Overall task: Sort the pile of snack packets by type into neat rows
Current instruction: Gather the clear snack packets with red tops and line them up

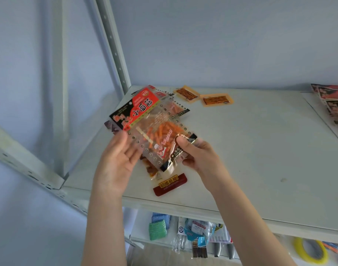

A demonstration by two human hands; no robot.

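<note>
– Forearms rise from the bottom edge; what are the hands doing at the packet?
– Right hand (195, 154) pinches the near right corner of the clear red-headed packet (154, 129), thumb on top, fingers curled under. Left hand (118, 156) is spread, fingers straight, touching the packet's left edge without gripping.
– Where is that packet, and how does it lie?
– It is held just above the white shelf (260, 150), over the pile. Its long axis runs from the red header, far and left, to the pinched end, near and right. Only the right hand carries it, so I judge any placing move starts from that corner.
– Anything readable?
– White characters 小面筋 on the red header; the smaller print beside them is too blurred. Nearer than the packet, a dark red-ended packet (170, 184) lies flat, its yellow characters upside down to the camera and not surely legible.
– What else lies round the packet?
– Beyond it, to the right, a left orange packet (186, 94) and a right orange packet (217, 100) lie near each other, 2 of a kind. Under its far end shows 1 more clear packet (175, 107), seemingly the same type. Well to the right rests a stack of dark printed packets (331, 100).
</note>
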